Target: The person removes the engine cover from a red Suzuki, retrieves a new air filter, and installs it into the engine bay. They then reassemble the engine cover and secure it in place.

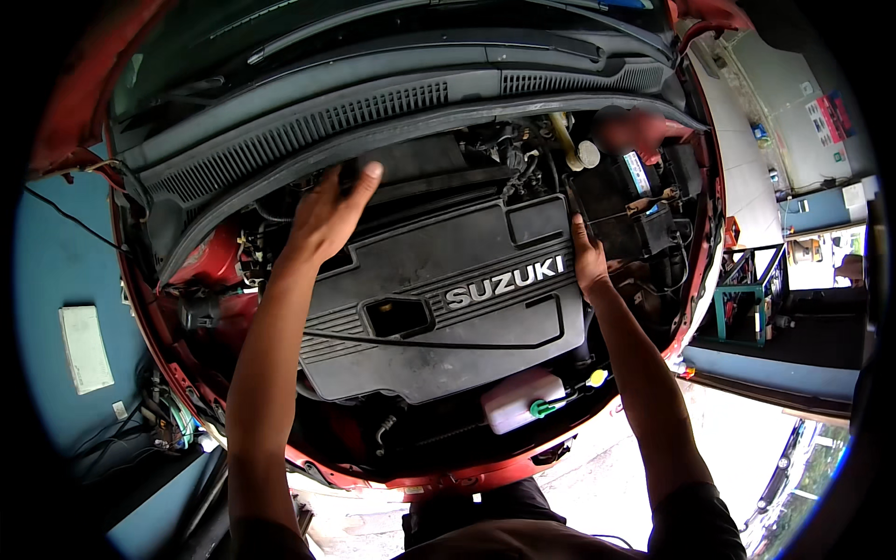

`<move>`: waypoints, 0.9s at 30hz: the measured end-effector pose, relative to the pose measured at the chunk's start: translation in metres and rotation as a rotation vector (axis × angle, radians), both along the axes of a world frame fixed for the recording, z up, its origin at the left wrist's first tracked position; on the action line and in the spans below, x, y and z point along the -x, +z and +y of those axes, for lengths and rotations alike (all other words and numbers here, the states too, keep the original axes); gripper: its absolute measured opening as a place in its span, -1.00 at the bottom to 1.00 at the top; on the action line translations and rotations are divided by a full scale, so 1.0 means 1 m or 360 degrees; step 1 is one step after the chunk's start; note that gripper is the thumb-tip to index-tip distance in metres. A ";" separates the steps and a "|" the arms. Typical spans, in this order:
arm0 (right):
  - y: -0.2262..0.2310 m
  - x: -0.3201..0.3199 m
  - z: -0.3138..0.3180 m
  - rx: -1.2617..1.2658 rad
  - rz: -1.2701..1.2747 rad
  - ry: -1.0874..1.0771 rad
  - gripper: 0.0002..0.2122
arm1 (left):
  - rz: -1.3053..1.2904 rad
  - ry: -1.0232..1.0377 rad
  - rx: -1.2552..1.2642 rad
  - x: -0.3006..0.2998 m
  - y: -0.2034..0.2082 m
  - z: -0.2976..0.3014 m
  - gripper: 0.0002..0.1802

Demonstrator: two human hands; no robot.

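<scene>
A large black plastic engine cover [420,359] with raised silver lettering lies across the middle of the engine bay. It has a dark opening left of the lettering. My left hand [327,217] is at the cover's far left corner, thumb spread away from the fingers; the fingertips fade into shadow. At the cover's right edge, my right hand [587,259] grips the side, thumb along the rim and the other fingers mostly hidden. Behind the cover sits a black box-shaped part [411,159], with wiring and hoses beside it.
A car battery [611,191] stands right of the cover, near a fluid reservoir cap [586,155]. A white tank [521,399] with a green cap is at the front. The red front edge [448,485] of the car is close to my body; the cowl grille [373,105] spans the back.
</scene>
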State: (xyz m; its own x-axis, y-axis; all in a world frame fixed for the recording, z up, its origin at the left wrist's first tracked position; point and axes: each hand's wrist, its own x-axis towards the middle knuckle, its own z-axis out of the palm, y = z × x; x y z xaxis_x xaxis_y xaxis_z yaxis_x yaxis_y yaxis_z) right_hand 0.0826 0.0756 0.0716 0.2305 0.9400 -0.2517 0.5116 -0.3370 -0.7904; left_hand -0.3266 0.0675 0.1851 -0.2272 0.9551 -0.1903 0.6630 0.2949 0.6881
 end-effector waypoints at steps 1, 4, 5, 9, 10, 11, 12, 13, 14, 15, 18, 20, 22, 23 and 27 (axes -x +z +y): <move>0.001 0.002 0.001 0.0016 0.0006 0.0011 -0.30 | -0.0200 -0.0271 0.0093 -0.002 -0.003 0.006 0.10; 0.015 0.010 -0.001 0.0004 0.0039 -0.0006 -0.31 | -0.0530 -0.0148 0.0093 -0.001 -0.026 0.011 0.10; 0.018 0.010 -0.001 0.0086 0.0012 -0.0024 -0.32 | -0.0673 -0.0116 0.0214 0.001 -0.026 0.014 0.13; 0.051 0.025 -0.002 0.0329 -0.0149 -0.0041 -0.32 | -0.0963 0.0184 0.0574 0.008 -0.020 0.026 0.10; 0.059 0.026 -0.002 0.0340 -0.0144 -0.0038 -0.32 | -0.1054 0.0181 0.0556 0.011 -0.027 0.033 0.09; 0.034 0.014 0.003 0.0343 -0.0127 -0.0029 -0.32 | -0.1063 0.0210 0.0566 0.014 -0.035 0.036 0.08; 0.031 0.014 0.005 0.0292 -0.0117 -0.0005 -0.31 | -0.1062 0.0240 0.0576 0.015 -0.036 0.037 0.08; 0.030 0.011 0.004 0.0245 -0.0126 0.0002 -0.30 | -0.1052 0.0217 0.0458 -0.001 -0.024 0.031 0.06; 0.029 0.010 0.004 0.0198 -0.0135 0.0011 -0.30 | -0.1023 0.0263 0.0422 0.000 -0.037 0.032 0.03; 0.039 0.020 0.002 0.0300 -0.0164 -0.0004 -0.28 | -0.1015 0.0258 0.0358 0.002 -0.031 0.026 0.03; 0.050 0.030 0.004 0.0264 -0.0285 -0.0060 -0.24 | -0.1007 0.0266 0.0451 0.016 -0.042 0.020 0.03; 0.052 0.019 0.005 0.0363 -0.0151 -0.0085 -0.24 | -0.0982 0.0207 0.0492 0.012 -0.048 0.026 0.04; 0.033 0.012 0.016 0.0258 -0.0178 -0.0116 -0.27 | -0.0908 0.0250 0.0532 0.002 -0.035 0.025 0.06; 0.035 0.009 0.017 0.0222 -0.0080 -0.0015 -0.32 | -0.0943 0.0225 0.0519 0.007 -0.044 0.025 0.07; 0.028 0.014 0.020 0.0339 -0.0054 -0.0023 -0.37 | -0.0915 0.0117 0.0403 0.026 -0.052 0.023 0.11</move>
